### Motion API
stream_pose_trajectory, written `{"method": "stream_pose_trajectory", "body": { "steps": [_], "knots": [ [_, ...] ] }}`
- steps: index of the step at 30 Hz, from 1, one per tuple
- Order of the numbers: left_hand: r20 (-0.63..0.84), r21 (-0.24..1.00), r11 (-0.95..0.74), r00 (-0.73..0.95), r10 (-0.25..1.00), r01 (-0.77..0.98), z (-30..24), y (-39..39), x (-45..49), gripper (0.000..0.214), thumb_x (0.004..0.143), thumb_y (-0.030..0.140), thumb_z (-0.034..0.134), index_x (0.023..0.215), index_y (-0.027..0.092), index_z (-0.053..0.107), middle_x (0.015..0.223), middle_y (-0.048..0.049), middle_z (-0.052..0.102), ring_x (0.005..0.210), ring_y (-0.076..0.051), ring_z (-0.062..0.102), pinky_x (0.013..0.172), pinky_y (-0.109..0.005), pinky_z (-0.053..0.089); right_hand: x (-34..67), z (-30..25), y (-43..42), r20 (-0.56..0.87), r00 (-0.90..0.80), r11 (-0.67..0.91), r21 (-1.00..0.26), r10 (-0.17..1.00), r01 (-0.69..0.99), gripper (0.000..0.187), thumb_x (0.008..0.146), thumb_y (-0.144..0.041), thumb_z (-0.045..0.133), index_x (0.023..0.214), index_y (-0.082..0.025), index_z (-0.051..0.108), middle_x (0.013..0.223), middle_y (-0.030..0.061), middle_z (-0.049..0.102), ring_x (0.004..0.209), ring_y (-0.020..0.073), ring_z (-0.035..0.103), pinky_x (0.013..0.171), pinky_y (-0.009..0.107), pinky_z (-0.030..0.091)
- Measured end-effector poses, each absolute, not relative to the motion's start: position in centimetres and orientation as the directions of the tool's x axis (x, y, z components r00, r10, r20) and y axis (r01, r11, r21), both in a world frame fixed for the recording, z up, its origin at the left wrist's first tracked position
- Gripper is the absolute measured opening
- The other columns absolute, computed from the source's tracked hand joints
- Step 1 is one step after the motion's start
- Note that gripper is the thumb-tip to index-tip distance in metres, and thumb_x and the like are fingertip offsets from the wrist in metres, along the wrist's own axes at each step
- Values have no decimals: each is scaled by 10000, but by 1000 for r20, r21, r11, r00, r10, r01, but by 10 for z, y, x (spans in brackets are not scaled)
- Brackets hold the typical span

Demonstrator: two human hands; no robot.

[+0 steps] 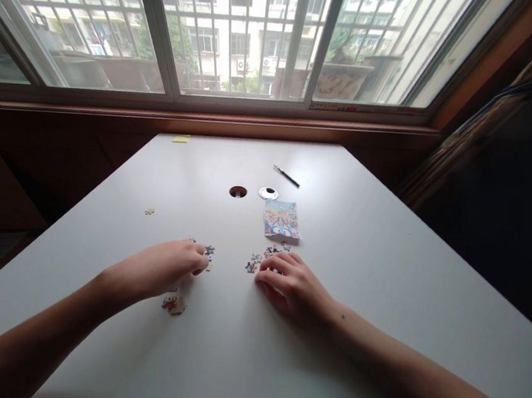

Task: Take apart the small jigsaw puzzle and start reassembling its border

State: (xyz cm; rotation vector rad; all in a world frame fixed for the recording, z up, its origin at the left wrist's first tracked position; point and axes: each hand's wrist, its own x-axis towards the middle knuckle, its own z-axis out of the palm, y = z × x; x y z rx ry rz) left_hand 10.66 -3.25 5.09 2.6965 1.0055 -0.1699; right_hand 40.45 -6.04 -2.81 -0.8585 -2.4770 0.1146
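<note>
While the left puzzle pieces [170, 303], multicolored with tan bits, string out toward the tabletop [230, 360]'s far edge, the left hand [176, 265] is curled over them, fingers bunched, can't tell if pinching any. Right hand [288, 280] is bent loosely over another colorful batch [252, 265], grip hidden too.

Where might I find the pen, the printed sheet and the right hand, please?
Pen [288, 176]: head view, the middle of its dark barrel.
Printed sheet [282, 217]: head view, the middle of its colourful face.
Right hand [289, 281]: head view, the back of the hand.
</note>
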Motion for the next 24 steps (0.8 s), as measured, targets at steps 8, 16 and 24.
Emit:
{"method": "stream_pose_trajectory", "body": {
  "steps": [8, 16, 24],
  "knots": [
    [-138, 218, -650, 682, 718, 728, 50, -33, 104, 169, 800, 19, 425, 746, 156, 507, 770, -23, 506, 617, -122, 468, 522, -267, 289, 405, -30, -60, 438, -674, 801, -250, 595, 545, 139, 936, -148, 541, 983, -210, 656, 1026, 67, 671, 946, 191, 583, 859, 360, 403],
    [-133, 166, -674, 694, 708, 719, 52, -32, 104, 185, 848, 31, 453, 733, 152, 533, 737, -24, 530, 618, -124, 497, 540, -249, 327, 405, -30, -60, 446, -672, 802, -243, 592, 545, 141, 938, -148, 538, 971, -209, 660, 1021, 68, 673, 939, 191, 582, 858, 357, 394],
    [-73, 104, -682, 690, 720, 724, 55, -30, 105, 172, 904, 101, 505, 832, 182, 638, 741, -38, 621, 718, -166, 592, 633, -241, 419, 405, -31, -60, 433, -671, 795, -253, 602, 551, 143, 938, -152, 537, 986, -208, 660, 1041, 69, 671, 954, 195, 571, 862, 363, 385]
  ]
}}
